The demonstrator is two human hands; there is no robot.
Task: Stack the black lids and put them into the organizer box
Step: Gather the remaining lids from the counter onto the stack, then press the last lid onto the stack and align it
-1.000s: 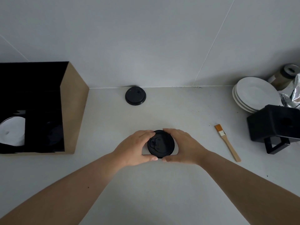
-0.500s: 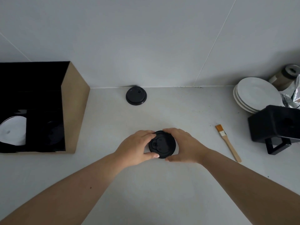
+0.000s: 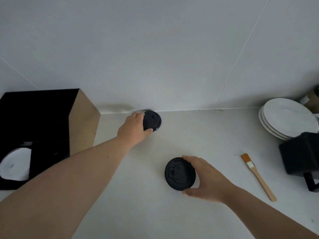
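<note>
A black lid lies on the white counter in front of me, and my right hand curls around its right edge with thumb and fingers on the rim. A second black lid rests at the back by the wall. My left hand is stretched out to it, fingers and thumb closed on its left side. The organizer box, black inside with brown outer walls, stands at the left; a white lid shows in one compartment.
A stack of white plates sits at the back right. A black box-shaped object stands in front of them, near the right edge. A small wooden brush with orange bristles lies right of my right hand.
My left hand let go of the near lid and reached far forward to the lid by the wall. My right hand stays on the near lid.
</note>
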